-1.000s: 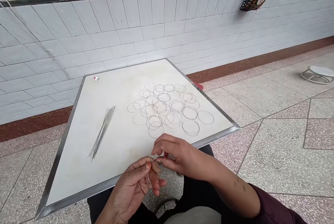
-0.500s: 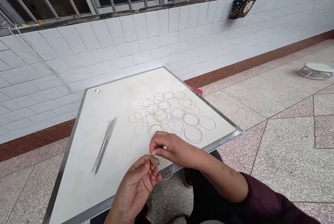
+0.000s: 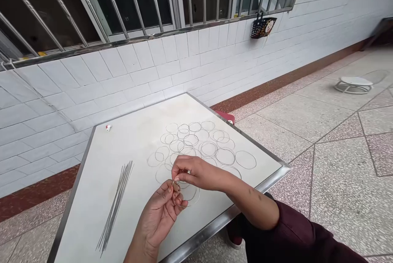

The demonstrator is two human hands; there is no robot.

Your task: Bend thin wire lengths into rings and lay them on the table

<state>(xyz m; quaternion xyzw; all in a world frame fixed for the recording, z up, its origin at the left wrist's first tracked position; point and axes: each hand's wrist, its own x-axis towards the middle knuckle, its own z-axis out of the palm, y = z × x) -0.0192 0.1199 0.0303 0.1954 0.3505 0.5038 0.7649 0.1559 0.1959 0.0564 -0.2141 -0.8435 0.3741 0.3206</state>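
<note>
My left hand point(image 3: 161, 210), palm up at the near side of the table, has its thumb and fingers closed on a thin wire. My right hand point(image 3: 199, 173) reaches in from the right and pinches the same wire point(image 3: 199, 197) at my left fingertips. That wire curves in a loop to the right of my left fingers, below my right hand. A small brownish patch shows between the fingers; what it is I cannot make out. Beyond my hands lie several thin wire rings point(image 3: 216, 153), many overlapping. Left of them rests a bundle of straight wires point(image 3: 116, 201).
The white table point(image 3: 82, 197) has a metal edge and stands by a tiled wall point(image 3: 138, 70). A small white and red object point(image 3: 108, 127) sits at its far left corner. A dark basket point(image 3: 259, 29) hangs from the window bars. A low white stool point(image 3: 354, 83) stands on the floor.
The view has shifted, so the table and wall sit lower and my hands appear over the tabletop. Both hands keep their pinch on the wire, close together.
</note>
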